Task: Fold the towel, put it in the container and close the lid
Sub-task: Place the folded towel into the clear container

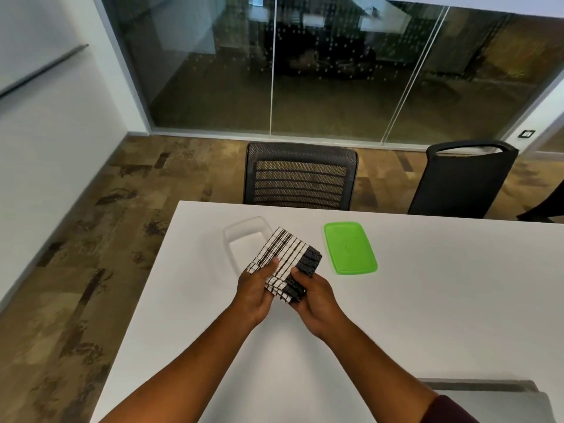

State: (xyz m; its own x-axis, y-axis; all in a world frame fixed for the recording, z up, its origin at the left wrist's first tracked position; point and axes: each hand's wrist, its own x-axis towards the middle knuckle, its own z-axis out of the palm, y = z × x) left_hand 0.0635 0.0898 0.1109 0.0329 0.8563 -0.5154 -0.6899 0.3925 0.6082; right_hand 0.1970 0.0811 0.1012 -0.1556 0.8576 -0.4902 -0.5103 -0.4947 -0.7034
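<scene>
A black-and-white striped towel, folded into a small thick square, is held above the white table. My left hand grips its left side with the thumb on top. My right hand grips its near right edge. The towel's far corner overlaps the clear plastic container, which lies open on the table just behind and left of my hands. Its green lid lies flat on the table to the right of the towel, apart from it.
Two dark office chairs stand at the table's far edge. The table's left edge runs diagonally beside patterned carpet. A grey object sits at the near right. A glass wall is behind.
</scene>
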